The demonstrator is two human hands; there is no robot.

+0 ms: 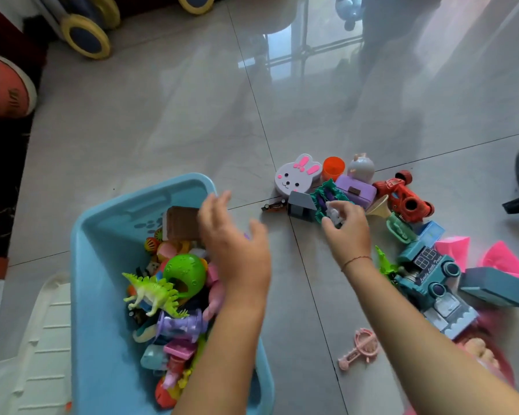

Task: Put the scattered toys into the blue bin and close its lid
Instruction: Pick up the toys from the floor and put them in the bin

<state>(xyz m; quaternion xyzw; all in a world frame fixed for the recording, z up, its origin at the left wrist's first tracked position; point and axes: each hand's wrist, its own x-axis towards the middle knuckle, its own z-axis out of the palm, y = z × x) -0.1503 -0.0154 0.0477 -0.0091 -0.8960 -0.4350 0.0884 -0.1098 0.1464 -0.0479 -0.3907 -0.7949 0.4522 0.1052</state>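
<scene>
As left hand [235,250] splays over the toy-crammed blue bin [102,244], right hand [349,232] pinches a white toy [333,213]

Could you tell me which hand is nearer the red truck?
Right. The right hand is just left of the red truck; the left hand hovers over the blue bin.

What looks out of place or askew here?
The red truck seems tipped over in the toy pile on the floor, right of the blue bin. What looks like the bin's white lid lies on the floor to its left, not on it. Nothing looks broken.
</scene>
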